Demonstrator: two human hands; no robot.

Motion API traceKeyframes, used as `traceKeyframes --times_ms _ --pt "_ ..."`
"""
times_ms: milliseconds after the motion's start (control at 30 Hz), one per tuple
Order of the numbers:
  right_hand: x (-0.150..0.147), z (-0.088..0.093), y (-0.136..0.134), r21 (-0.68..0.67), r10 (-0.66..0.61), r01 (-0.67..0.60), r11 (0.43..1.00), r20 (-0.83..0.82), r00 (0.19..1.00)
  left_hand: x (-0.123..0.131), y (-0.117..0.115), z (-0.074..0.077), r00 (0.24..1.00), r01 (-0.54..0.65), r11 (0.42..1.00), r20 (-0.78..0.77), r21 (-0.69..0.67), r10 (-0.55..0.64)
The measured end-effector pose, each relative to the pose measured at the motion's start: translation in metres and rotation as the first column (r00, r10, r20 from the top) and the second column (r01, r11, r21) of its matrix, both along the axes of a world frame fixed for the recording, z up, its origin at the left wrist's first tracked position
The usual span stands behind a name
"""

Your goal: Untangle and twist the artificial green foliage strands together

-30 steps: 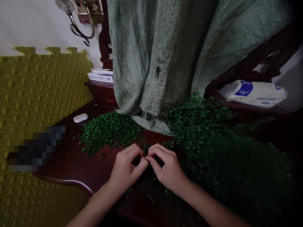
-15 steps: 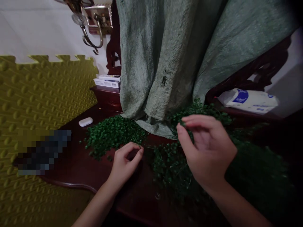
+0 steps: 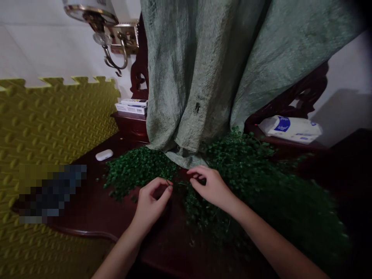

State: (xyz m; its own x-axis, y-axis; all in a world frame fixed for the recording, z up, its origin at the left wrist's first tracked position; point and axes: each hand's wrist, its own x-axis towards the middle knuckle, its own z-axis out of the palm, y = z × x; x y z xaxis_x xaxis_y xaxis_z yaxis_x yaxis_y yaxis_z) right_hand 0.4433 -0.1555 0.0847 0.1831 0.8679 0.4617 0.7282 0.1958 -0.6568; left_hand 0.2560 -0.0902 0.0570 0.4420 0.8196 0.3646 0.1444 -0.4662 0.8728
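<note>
My left hand [image 3: 151, 199] is closed in a pinch, thumb against forefinger, on a thin green stem [image 3: 167, 181]. Just right of it, my right hand [image 3: 210, 186] is open, its fingers curved and a gap between thumb and forefinger; nothing can be made out in it. A heap of small green leaves [image 3: 136, 166] lies beyond my left hand. Around and behind my right hand spreads a larger pile of leafy green sprigs [image 3: 247, 162], blurred and dark toward the right.
Both piles lie on a dark red wooden surface [image 3: 87, 209]. A grey-green woven sack [image 3: 188, 128] hangs down between them. At the left are a white earbud case [image 3: 104, 155] and a pixelated dark object [image 3: 55, 193]; small boxes [image 3: 131, 108] and a tissue pack [image 3: 293, 130] rest farther back.
My right hand has come down and left, close to my left hand. The left hand keeps its pinch in almost the same place. The view has tilted up slightly.
</note>
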Motion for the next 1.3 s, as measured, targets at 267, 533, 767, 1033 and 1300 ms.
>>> traceKeyframes --times_ms 267,533,767,1033,1300 --pt "0.004 -0.021 -0.023 -0.019 0.114 -0.113 0.993 0.019 0.993 0.001 -0.008 0.005 0.95 0.305 0.95 -0.051 -0.063 -0.309" --pt "0.0 -0.027 -0.03 0.044 0.11 -0.114 0.993 0.083 0.99 0.012 -0.023 0.005 0.929 0.33 0.943 -0.161 -0.044 -0.333" --pt "0.0 -0.025 -0.035 0.228 -0.06 0.072 0.971 -0.058 0.996 0.037 0.008 0.022 0.904 0.392 0.902 -0.257 0.183 -0.341" --pt "-0.004 -0.028 -0.036 0.27 -0.057 0.073 0.96 -0.064 0.996 0.049 0.013 0.012 0.878 0.471 0.87 -0.169 0.145 -0.447" --pt "-0.008 -0.028 -0.031 0.193 -0.067 0.089 0.977 -0.121 0.99 0.038 0.021 0.019 0.866 0.5 0.784 -0.245 0.368 -0.437"
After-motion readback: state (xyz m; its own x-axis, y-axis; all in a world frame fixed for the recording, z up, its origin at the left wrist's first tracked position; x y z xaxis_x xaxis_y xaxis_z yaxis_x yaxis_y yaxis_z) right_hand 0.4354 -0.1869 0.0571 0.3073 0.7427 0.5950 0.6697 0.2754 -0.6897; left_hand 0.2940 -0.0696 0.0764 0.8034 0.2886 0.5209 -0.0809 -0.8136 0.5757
